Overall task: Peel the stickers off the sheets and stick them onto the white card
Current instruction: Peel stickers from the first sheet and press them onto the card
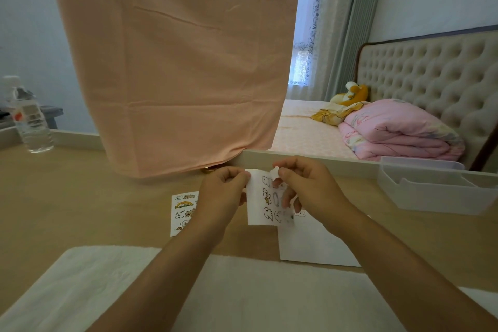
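1. Head view, the only one on offer; a sticker sheet (260, 205) is held up over the table (80, 197) between both hands, with its lower edge overlapping the top of the white card (310, 242) as seen from here.
2. The sheet's left edge is pinched by the left hand (223, 191), fingers curled round it; nothing else is supporting that side.
3. A small white sticker (275, 172) at the sheet's top right corner is pinched between thumb and forefinger of the right hand (304, 183); it looks partly lifted, but whether it's fully free can't be told.
4. The white card is lying flat on the table, below and right of the held sheet, partly hidden by the right forearm; a second sheet (183, 210) is lying flat to the left, partly covered by the left wrist.
5. Also seen: a white towel (242, 291) along the near edge; a clear plastic box (431, 191) at the right; a water bottle (29, 118) far left.
6. What could go wrong, as a guess:
   - the sticker could get torn if it's pulled fast or bent back sharply; it looks thin and small;
   - it could fold and stick to itself or a fingertip, being held by such a tiny pinch;
   - the sheet could get creased, since only one edge is gripped;
   - placement could end up crooked, with the card partly covered by the arm.
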A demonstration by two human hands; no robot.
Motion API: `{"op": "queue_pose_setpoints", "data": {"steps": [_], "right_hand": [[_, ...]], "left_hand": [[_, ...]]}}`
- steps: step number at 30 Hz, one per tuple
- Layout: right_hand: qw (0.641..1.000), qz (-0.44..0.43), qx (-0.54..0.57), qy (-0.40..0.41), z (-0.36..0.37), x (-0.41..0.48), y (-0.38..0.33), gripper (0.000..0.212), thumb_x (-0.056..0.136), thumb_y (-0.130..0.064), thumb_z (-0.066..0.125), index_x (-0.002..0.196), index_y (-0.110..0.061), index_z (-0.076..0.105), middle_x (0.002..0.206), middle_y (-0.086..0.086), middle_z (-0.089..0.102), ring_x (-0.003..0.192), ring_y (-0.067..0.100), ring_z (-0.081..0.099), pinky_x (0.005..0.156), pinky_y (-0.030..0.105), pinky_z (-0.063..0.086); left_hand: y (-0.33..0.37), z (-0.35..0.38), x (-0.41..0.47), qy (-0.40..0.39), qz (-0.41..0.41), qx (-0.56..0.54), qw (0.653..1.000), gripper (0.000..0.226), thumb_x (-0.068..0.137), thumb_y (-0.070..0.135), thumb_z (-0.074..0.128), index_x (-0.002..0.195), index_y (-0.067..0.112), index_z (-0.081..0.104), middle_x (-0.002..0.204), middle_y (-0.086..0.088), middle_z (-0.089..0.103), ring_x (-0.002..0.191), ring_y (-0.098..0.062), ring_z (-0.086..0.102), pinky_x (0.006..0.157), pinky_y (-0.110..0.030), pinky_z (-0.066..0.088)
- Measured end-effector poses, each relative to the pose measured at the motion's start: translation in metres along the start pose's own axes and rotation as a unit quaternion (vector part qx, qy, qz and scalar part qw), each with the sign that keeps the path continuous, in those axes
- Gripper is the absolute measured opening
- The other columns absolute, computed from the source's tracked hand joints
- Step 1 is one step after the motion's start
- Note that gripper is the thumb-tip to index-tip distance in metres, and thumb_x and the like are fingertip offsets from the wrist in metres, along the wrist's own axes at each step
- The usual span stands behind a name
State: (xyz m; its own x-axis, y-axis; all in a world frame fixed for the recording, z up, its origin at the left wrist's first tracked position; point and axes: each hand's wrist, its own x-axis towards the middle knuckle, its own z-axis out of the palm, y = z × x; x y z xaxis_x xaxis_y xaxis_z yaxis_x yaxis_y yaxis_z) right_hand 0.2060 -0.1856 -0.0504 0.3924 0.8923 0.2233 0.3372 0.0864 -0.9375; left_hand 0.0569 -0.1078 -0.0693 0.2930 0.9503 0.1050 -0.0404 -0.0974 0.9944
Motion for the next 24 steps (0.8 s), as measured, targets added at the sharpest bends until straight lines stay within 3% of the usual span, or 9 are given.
{"op": "queue_pose_setpoints", "data": {"steps": [2, 4, 7, 11, 13, 16, 21, 24], "right_hand": [[1.0, 0.012, 0.006, 0.005, 0.0, 0.0, 0.001, 0.013, 0.101, -0.014, 0.057, 0.105, -0.017, 0.069, 0.085, 0.003, 0.074, 0.052, 0.02, 0.061, 0.044, 0.028, 0.043], [1.0, 0.017, -0.004, 0.008, 0.0, 0.0, 0.003, 0.012, 0.1, -0.015, 0.058, 0.104, -0.016, 0.068, 0.083, 0.002, 0.073, 0.051, 0.019, 0.059, 0.044, 0.028, 0.041], [0.999, 0.052, 0.004, 0.007, 0.0, 0.002, 0.009, 0.012, 0.098, -0.013, 0.058, 0.106, -0.016, 0.067, 0.079, 0.003, 0.068, 0.046, 0.015, 0.052, 0.043, 0.026, 0.037], [0.993, 0.116, 0.036, -0.011, 0.002, 0.004, 0.012, 0.015, 0.097, -0.012, 0.058, 0.11, -0.016, 0.065, 0.077, 0.003, 0.057, 0.046, 0.014, 0.046, 0.044, 0.025, 0.035], [0.987, 0.145, 0.06, -0.029, 0.002, 0.004, 0.013, 0.019, 0.097, -0.012, 0.057, 0.114, -0.016, 0.064, 0.078, 0.004, 0.054, 0.048, 0.015, 0.045, 0.046, 0.026, 0.035], [0.976, 0.191, 0.096, -0.05, 0.003, 0.005, 0.015, 0.026, 0.096, -0.012, 0.054, 0.121, -0.013, 0.063, 0.082, 0.006, 0.05, 0.05, 0.014, 0.043, 0.045, 0.025, 0.034], [0.958, 0.232, 0.128, -0.113, 0.001, 0.004, 0.015, 0.025, 0.099, -0.02, 0.053, 0.119, -0.007, 0.061, 0.076, 0.002, 0.051, 0.05, 0.013, 0.042, 0.044, 0.024, 0.033], [0.942, 0.245, 0.173, -0.15, -0.004, 0.003, 0.011, 0.023, 0.098, -0.026, 0.055, 0.113, -0.01, 0.062, 0.078, 0.002, 0.055, 0.052, 0.013, 0.043, 0.045, 0.024, 0.033]], "left_hand": [[-0.006, -0.004, 0.005, 0.014, -0.009, 0.028, 0.999, 0.012, 0.095, 0.018, 0.06, 0.088, 0.014, 0.069, 0.084, 0.002, 0.073, 0.062, -0.004, 0.066, 0.063, -0.024, 0.056], [-0.015, -0.011, 0.013, 0.04, 0.01, 0.14, 0.989, 0.01, 0.094, 0.024, 0.062, 0.095, 0.019, 0.07, 0.093, 0.006, 0.073, 0.08, -0.008, 0.069, 0.077, -0.034, 0.057], [-0.028, -0.018, 0.017, 0.072, 0.123, 0.359, 0.922, 0.034, 0.089, 0.035, 0.068, 0.121, 0.023, 0.064, 0.119, 0.01, 0.063, 0.115, -0.016, 0.055, 0.097, -0.035, 0.045], [-0.024, -0.009, 0.011, -0.012, 0.354, 0.386, 0.852, 0.03, 0.082, 0.041, 0.072, 0.109, 0.031, 0.063, 0.102, 0.019, 0.059, 0.097, -0.007, 0.05, 0.082, -0.027, 0.042], [-0.024, -0.001, 0.007, -0.029, 0.421, 0.411, 0.808, 0.027, 0.08, 0.047, 0.067, 0.101, 0.031, 0.062, 0.097, 0.018, 0.059, 0.091, -0.008, 0.051, 0.074, -0.025, 0.038], [-0.031, 0.004, 0.006, -0.01, 0.471, 0.417, 0.777, 0.02, 0.08, 0.043, 0.067, 0.092, 0.028, 0.062, 0.092, 0.014, 0.06, 0.083, -0.011, 0.052, 0.068, -0.025, 0.034], [-0.035, 0.006, 0.01, 0.029, 0.486, 0.409, 0.772, 0.004, 0.085, 0.029, 0.068, 0.084, 0.026, 0.066, 0.082, 0.013, 0.063, 0.076, -0.009, 0.05, 0.065, -0.025, 0.034], [-0.034, 0.008, 0.004, 0.028, 0.398, 0.365, 0.841, 0.007, 0.086, 0.03, 0.069, 0.081, 0.031, 0.064, 0.08, 0.02, 0.062, 0.075, -0.001, 0.049, 0.064, -0.02, 0.035]]}}
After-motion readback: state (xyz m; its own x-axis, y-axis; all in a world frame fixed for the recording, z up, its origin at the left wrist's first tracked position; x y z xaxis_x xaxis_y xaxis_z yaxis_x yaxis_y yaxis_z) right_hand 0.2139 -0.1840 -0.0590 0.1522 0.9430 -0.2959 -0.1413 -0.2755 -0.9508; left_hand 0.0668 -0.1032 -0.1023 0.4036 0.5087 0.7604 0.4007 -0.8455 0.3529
